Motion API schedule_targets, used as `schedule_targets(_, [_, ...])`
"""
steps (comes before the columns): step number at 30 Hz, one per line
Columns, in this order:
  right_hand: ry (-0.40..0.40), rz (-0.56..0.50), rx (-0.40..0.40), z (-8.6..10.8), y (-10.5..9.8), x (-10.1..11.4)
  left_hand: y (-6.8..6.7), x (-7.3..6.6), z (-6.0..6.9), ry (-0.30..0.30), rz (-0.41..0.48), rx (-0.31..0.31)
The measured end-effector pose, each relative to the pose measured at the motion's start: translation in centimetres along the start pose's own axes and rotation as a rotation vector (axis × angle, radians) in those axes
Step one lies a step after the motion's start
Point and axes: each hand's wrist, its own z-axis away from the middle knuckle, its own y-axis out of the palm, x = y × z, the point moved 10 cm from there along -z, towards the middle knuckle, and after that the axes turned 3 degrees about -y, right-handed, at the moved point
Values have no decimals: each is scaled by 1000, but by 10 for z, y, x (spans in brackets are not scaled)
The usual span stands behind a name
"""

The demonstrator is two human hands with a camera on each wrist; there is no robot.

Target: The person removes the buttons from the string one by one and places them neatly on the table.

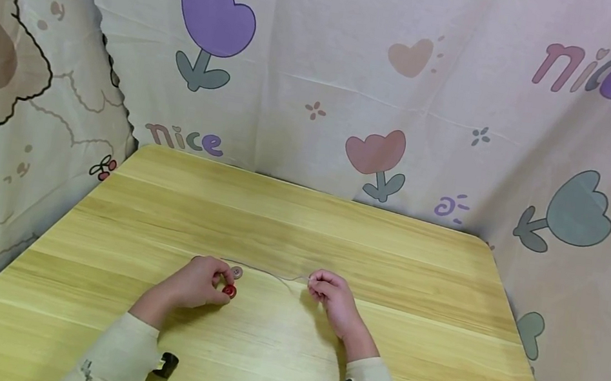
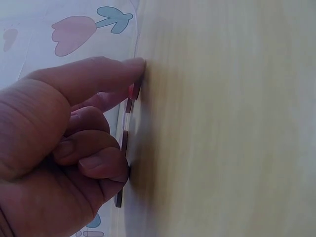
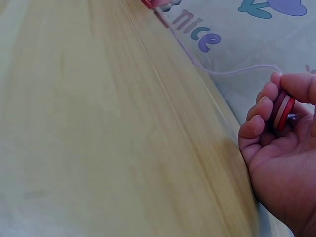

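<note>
Between its thumb and index finger, my left hand point(image 1: 199, 281) pinches a red button point(image 1: 229, 291) at the tabletop. A greyish-pink button point(image 1: 236, 272) lies just beyond those fingertips. In the left wrist view, a dark button point(image 2: 119, 198) shows edge-on below the curled fingers. My right hand point(image 1: 333, 295) grips one end of a thin pale thread point(image 1: 270, 273), which runs left along the table to near the left hand. A small stack of buttons point(image 3: 282, 112), red, pink and dark, sits inside the right fingers, with a bit of thread sticking out past the red one.
The wooden table point(image 1: 288, 227) reaches back to a printed curtain point(image 1: 324, 56) that hangs behind it and at both sides. Black straps with yellow labels are on both sleeves point(image 1: 112, 355).
</note>
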Motion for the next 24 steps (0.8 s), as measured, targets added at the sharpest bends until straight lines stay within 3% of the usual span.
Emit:
schedule_targets(8, [-6, -13, 3, 0, 1, 0, -1, 1, 1, -2, -2, -6])
schedule_targets(16, [-4, -16, 14, 0, 3, 0, -2, 8, 4, -75, 59, 2])
schedule_targets(24, [-2, -9, 6, 0, 2, 1, -6, -10, -7, -37, 46, -12])
